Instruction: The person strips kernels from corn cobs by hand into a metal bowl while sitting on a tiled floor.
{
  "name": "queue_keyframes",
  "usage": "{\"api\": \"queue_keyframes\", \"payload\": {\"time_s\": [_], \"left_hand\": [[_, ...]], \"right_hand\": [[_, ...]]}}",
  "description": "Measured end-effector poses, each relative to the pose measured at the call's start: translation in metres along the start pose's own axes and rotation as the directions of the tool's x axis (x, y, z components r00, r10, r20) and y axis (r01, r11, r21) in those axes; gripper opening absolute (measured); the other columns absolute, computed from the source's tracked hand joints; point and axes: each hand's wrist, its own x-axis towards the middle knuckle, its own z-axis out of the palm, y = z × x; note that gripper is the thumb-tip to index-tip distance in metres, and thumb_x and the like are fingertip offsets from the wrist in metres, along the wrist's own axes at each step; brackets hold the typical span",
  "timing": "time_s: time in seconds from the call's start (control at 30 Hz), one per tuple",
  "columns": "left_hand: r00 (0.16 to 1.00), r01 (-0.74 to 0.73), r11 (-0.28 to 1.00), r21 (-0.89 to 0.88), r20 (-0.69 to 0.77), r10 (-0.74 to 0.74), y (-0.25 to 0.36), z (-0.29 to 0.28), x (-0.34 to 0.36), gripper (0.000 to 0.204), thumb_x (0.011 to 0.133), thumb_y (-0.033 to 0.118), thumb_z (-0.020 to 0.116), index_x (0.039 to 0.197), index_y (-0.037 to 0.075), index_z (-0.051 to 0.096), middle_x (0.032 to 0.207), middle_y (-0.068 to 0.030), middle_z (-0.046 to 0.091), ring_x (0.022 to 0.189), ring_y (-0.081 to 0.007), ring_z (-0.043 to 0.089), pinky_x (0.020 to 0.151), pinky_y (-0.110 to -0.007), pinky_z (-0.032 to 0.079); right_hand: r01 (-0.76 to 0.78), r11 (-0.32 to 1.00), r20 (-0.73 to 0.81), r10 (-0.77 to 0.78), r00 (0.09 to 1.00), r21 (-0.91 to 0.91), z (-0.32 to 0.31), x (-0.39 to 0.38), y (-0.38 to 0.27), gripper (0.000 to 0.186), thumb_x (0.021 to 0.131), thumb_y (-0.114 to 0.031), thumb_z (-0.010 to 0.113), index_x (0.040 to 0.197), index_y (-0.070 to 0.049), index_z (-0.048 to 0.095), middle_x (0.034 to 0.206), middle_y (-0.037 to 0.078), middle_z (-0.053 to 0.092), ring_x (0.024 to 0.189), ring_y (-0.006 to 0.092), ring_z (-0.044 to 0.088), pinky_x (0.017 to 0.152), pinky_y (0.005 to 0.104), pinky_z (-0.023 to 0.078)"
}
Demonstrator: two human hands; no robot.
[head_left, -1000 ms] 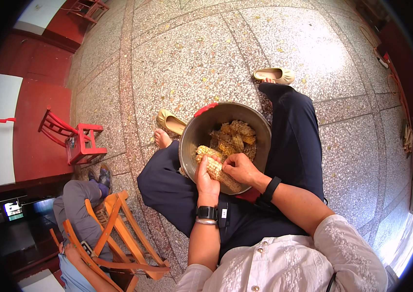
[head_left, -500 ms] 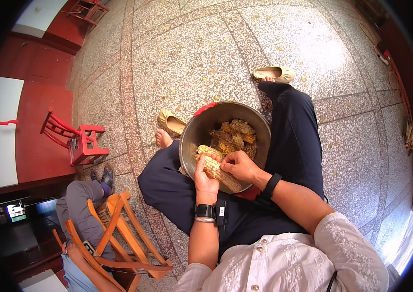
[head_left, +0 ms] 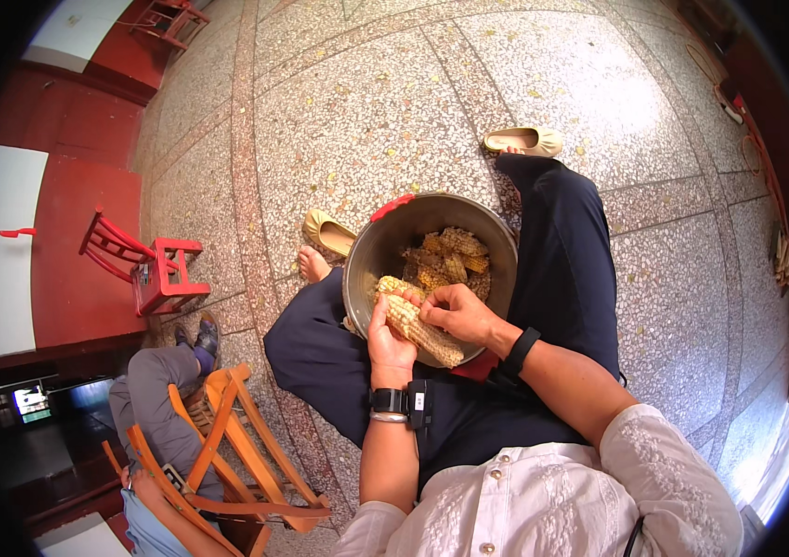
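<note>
Terrazzo floor point(head_left: 394, 121), speckled grey w/ reddish joint strips, fills most of the view. Seated person's dark-trousered legs point(head_left: 561, 251) span the centre; right leg extended toward upper right, left leg bent.

Metal basin point(head_left: 376, 251), round, rests on the lap betw. the legs; contains stripped corn cobs point(head_left: 445, 258) piled at its far side. Red item point(head_left: 392, 206) sits at basin's far rim; kind cannot be told.

Corn cob point(head_left: 422, 327): located over basin's near rim. Long axis diagonal, upper left to lower right; one end points toward basin's left wall, other toward person's right forearm.

Left hand point(head_left: 389, 345): fingers curled around cob from below, approx. mid-length. Right hand point(head_left: 457, 314): closed over cob's top, thumb pressing kernels near upper-left end. Hands touching each other.

Surroundings: wooden folding chair point(head_left: 227, 446) lower left w/ second person seated; small red chair point(head_left: 139, 265) left; beige flat shoes, one point(head_left: 327, 232) just beside basin, one point(head_left: 524, 141) at right foot.
</note>
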Motion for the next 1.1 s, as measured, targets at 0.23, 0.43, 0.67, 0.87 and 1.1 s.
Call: {"api": "queue_keyframes", "payload": {"time_s": [0.23, 0.43, 0.67, 0.87, 1.1], "left_hand": [[0.997, -0.064, 0.997, 0.035, 0.045, 0.063, -0.002, 0.003, -0.003, 0.025, 0.093, 0.027, 0.053, 0.099, 0.003, 0.055, 0.094, -0.0097, 0.061, 0.087, -0.0213, 0.058, 0.084, -0.036, 0.048], [0.996, -0.09, 0.991, 0.098, -0.015, 0.092, -0.006, 0.003, -0.003, 0.019, 0.091, 0.024, 0.056, 0.097, 0.006, 0.056, 0.089, -0.0079, 0.061, 0.085, -0.0192, 0.059, 0.081, -0.034, 0.048], [0.991, -0.113, 0.982, 0.149, -0.055, 0.122, -0.013, -0.005, 0.004, 0.019, 0.09, 0.022, 0.056, 0.097, 0.004, 0.057, 0.087, -0.0077, 0.061, 0.08, -0.0186, 0.059, 0.075, -0.032, 0.049], [0.993, -0.088, 0.978, 0.191, -0.065, 0.103, -0.018, -0.003, 0.006, 0.021, 0.09, 0.023, 0.057, 0.096, 0.004, 0.057, 0.085, -0.0074, 0.061, 0.078, -0.0179, 0.059, 0.073, -0.031, 0.049], [0.991, -0.076, 0.971, 0.227, -0.089, 0.098, -0.021, 0.0, 0.006, 0.022, 0.089, 0.025, 0.058, 0.096, 0.004, 0.057, 0.085, -0.0069, 0.061, 0.078, -0.0174, 0.059, 0.072, -0.03, 0.049]], "right_hand": [[0.137, 0.991, -0.046, -0.136, 0.99, 0.008, 0.006, 0.004, 0.009, 0.005, 0.079, -0.006, 0.063, 0.08, -0.001, 0.061, 0.071, -0.001, 0.058, 0.065, 0.0053, 0.052, 0.06, 0.022, 0.044], [0.078, 0.997, 0.007, -0.078, 0.997, 0.012, 0.003, 0.005, 0.013, 0.009, 0.08, -0.004, 0.065, 0.087, 0.0, 0.063, 0.081, 0.002, 0.063, 0.074, 0.0068, 0.057, 0.069, 0.0227, 0.048], [0.047, 0.98, -0.043, -0.056, 0.998, -0.194, -0.001, 0.005, 0.014, 0.005, 0.077, -0.002, 0.064, 0.082, 0.001, 0.063, 0.076, 0.002, 0.063, 0.069, 0.0068, 0.057, 0.064, 0.0226, 0.047], [0.026, 0.987, -0.074, -0.038, 0.997, -0.161, -0.002, 0.004, 0.011, 0.004, 0.075, -0.002, 0.064, 0.078, 0.0, 0.062, 0.071, 0.0, 0.06, 0.066, 0.0062, 0.054, 0.06, 0.022, 0.045], [0.005, 0.974, -0.102, -0.029, 0.994, -0.224, -0.003, 0.002, 0.008, 0.005, 0.074, -0.005, 0.063, 0.075, 0.0, 0.06, 0.068, 0.0, 0.058, 0.063, 0.006, 0.052, 0.057, 0.0231, 0.043]]}}
